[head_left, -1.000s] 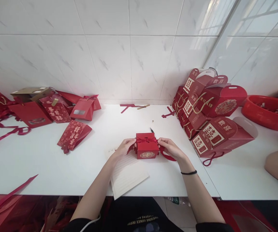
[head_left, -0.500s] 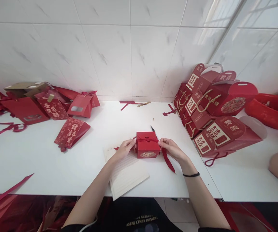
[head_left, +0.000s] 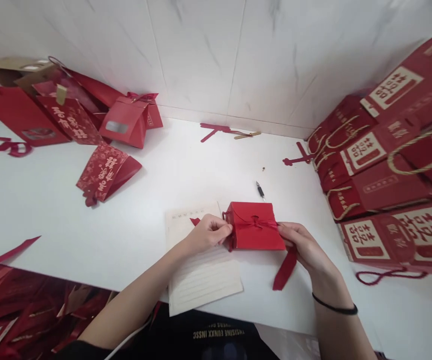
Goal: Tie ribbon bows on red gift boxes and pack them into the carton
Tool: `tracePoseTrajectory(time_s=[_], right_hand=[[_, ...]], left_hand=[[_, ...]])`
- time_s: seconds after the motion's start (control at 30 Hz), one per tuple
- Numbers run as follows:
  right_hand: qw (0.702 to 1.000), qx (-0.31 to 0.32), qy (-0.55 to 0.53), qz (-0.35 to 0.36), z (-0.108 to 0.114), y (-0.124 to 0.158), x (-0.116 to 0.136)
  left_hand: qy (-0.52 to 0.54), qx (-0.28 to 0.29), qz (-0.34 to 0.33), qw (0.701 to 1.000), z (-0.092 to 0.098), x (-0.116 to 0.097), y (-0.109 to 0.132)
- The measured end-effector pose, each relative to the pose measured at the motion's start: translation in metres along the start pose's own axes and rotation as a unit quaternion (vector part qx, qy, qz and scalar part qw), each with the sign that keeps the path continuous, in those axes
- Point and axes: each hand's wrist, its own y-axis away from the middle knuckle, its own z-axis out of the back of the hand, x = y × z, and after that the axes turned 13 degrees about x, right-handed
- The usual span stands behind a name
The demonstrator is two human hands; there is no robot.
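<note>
A small red gift box (head_left: 254, 240) sits between my hands at the front middle of the table, with a red ribbon (head_left: 285, 271) tied in a knot across its top. My left hand (head_left: 211, 232) is closed at the box's left side, finger and thumb pinched on the ribbon there. A pointed ribbon end shows just behind that hand. At the right side, my right hand (head_left: 303, 244) pinches the other length of ribbon, whose tail hangs down below the fingers. Lined paper (head_left: 204, 285) lies under my left hand and beside the box.
A pen (head_left: 260, 190) lies behind the box. Stacked red gift boxes (head_left: 381, 185) with rope handles stand at right. More red boxes and bags (head_left: 125, 120) stand at left, with a patterned red pouch (head_left: 106, 172) before them. Loose red strips (head_left: 216, 128) lie near the wall.
My view has shifted closer and turned. The box now shows its top and left side, and its patterned front face is out of sight. Both hands stay at its sides.
</note>
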Motion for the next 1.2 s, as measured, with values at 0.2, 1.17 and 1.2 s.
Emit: tracePoseTrajectory(time_s=[0.2,1.17,1.2], right_hand=[[0.992,0.087,-0.081,-0.040,0.006,0.004,-0.006],[0.994,0.082,-0.075,-0.010,0.010,-0.002,0.005],[0.993,0.088,-0.074,-0.008,0.010,-0.003,0.006]], left_hand=[[0.052,0.100,0.028,0.993,0.007,-0.003,0.002],[-0.089,0.075,0.003,0.993,0.018,-0.003,-0.001],[-0.090,0.075,0.009,0.993,0.019,-0.003,-0.001]])
